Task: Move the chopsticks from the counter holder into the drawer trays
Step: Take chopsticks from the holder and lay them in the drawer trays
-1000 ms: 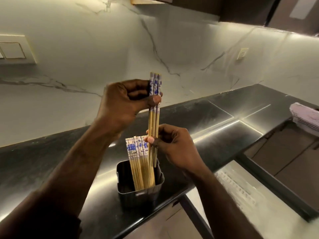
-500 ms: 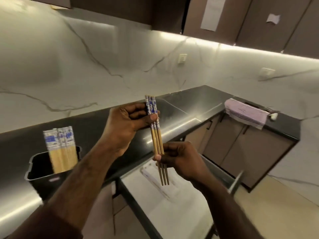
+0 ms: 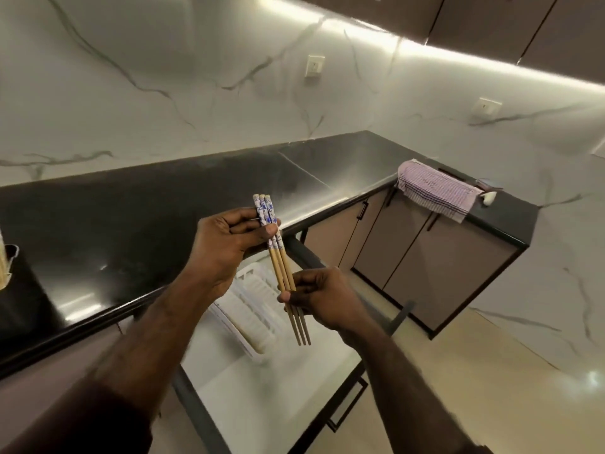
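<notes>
Wooden chopsticks (image 3: 281, 270), three of them with blue-and-white patterned tops, are held as a tight bundle in the air above the open drawer (image 3: 278, 388). The bundle is tilted, patterned ends up and away, bare tips down and toward the viewer. The left hand (image 3: 229, 244) is raised, its fingers curled and the thumb pressed across the patterned part near the top. The right hand (image 3: 322, 296) is lower, palm turned inward, its thumb and fingertips pinched closed around the bundle's lower half, the tips jutting out below it. Both forearms reach in from the bottom edge. Under the hands, a white ribbed tray (image 3: 252, 309) is seen at the drawer's back left, close beneath the front edge of the black counter (image 3: 131, 224). The dark holder (image 3: 11, 257) is barely visible at the counter's far left end, with more chopsticks in it. A striped cloth (image 3: 435, 188) is draped over the counter's right-hand edge.
</notes>
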`<state>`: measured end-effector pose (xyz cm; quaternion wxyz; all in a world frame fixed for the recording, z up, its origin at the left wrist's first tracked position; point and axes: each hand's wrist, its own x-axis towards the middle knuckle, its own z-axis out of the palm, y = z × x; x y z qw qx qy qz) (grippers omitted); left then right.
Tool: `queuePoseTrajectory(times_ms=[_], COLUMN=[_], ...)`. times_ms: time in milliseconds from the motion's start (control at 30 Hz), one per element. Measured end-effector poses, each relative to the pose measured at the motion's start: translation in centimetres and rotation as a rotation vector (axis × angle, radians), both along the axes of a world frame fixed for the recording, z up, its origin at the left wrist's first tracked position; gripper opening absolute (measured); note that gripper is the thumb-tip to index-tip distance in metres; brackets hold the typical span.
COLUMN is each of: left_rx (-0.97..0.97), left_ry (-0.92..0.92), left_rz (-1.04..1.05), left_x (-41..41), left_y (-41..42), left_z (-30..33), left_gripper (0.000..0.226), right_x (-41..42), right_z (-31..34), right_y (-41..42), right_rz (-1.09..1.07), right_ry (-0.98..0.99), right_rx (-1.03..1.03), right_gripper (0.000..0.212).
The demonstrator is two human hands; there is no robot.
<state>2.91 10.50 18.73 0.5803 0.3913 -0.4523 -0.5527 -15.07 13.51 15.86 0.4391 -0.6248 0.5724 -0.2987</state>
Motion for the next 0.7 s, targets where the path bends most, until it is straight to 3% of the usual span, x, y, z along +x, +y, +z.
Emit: queuePoseTrajectory(times_ms=[167,300,500,600,700], left_rx=[0.188,0.347,0.561,0.58,0.596], left_ry=[0.043,-0.051,-0.493,-0.795,-0.965], left_rz=[0.063,0.1,0.088,0.057,0.074], left_x=[-1.1,-1.5,-0.6,-0.1,0.2], left_y=[-5.6,-9.4,-12.0,-13.2,-14.0], left_z=[-7.5,-14.0,-23.2,-26.6,-28.4], left_gripper=[0.027,0.017,0.018,0.021,0.021], right_x=[-0.6,-0.9,0.2,1.4,3.0], right_z=[-6.3,-11.9,-18.7,-20.7,-22.5], right_y=[-6.1,-11.0,-15.6,-17.6,-19.6], right_rz=[-0.009,0.047,0.211,0.247,0.281], right_ry=[0.088,0.182,0.348,0.365,0.397], right_rx=[0.184,0.377,0.597,0.695,0.758], right_gripper=[0.018,0.016,0.021,0.024,0.029])
